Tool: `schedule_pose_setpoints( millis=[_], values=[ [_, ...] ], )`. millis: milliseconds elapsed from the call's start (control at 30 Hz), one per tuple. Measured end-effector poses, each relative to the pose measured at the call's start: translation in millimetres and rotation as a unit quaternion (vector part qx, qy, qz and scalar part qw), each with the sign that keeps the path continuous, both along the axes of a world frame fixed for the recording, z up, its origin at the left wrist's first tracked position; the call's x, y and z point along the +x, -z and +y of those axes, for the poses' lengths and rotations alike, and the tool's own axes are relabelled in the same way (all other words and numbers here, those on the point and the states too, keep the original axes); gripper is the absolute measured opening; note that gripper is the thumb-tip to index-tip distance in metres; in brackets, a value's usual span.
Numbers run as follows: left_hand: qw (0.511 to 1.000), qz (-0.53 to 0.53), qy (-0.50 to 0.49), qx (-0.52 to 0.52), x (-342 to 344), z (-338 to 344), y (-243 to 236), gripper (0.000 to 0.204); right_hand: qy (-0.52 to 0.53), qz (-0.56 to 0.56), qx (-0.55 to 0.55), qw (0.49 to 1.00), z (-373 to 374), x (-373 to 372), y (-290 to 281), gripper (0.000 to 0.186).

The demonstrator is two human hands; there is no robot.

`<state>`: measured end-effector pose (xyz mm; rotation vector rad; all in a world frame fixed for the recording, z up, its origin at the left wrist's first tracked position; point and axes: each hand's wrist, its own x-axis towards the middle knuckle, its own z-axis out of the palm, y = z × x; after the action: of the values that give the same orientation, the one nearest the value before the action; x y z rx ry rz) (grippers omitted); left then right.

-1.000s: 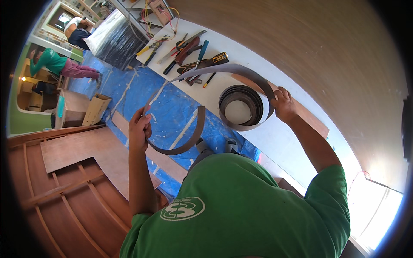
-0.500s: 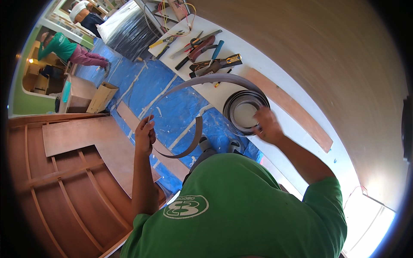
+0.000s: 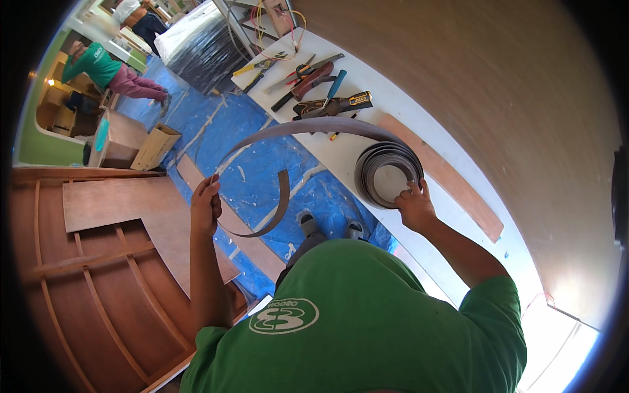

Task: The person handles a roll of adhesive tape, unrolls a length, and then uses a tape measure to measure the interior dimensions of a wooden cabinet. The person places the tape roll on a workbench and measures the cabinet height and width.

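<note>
A grey-brown strip of edge banding (image 3: 308, 126) arches from a coiled roll (image 3: 368, 171) across to my left hand (image 3: 206, 206). The fingers of that hand are closed in a pinch on the strip, and its free end hangs below in a loose curl. The roll is at the near edge of a white worktop (image 3: 468, 167). My right hand (image 3: 414, 204) grips the roll's near right side, fingers reaching over the rim into the open centre. The thumb and palm are partly hidden.
Pliers, a saw, a hammer (image 3: 335, 86) and other hand tools lie at the worktop's far end. A long thin wooden board (image 3: 452, 187) lies beside the roll. Blue sheeting (image 3: 196, 141) covers the floor. Wooden panels (image 3: 118, 203) stand at left; two people are in the background.
My right hand, blurred beside the roll before, now grips its rim. The roll has shifted a little to the right. My left hand has moved left with the strip, widening its arc.
</note>
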<state>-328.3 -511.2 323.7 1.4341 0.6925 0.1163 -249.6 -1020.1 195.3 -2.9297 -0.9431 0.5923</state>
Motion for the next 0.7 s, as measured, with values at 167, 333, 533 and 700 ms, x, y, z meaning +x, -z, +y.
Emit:
schedule_pose_setpoints(
  millis=[167,333,533,700],
  values=[
    [0.999,-0.020,0.010,-0.023,-8.2,-2.0,-7.5,0.042,0.004,-0.029,0.010,1.000,-1.1,-6.7,0.7,0.037],
    [0.994,-0.092,0.044,0.046,-8.6,-30.1,-26.0,0.053,-0.003,-0.109,0.185,0.977,14.1,-10.6,-25.1,0.027],
    [0.983,-0.171,0.046,0.053,-2.0,-76.7,-49.9,0.061,0.249,0.383,0.375,0.807,79.3,3.7,-53.0,0.040],
    [0.980,-0.181,0.034,-0.079,10.5,-101.3,-49.0,0.052,0.229,0.592,0.684,0.358,124.8,6.6,-75.6,0.064]
  ],
)
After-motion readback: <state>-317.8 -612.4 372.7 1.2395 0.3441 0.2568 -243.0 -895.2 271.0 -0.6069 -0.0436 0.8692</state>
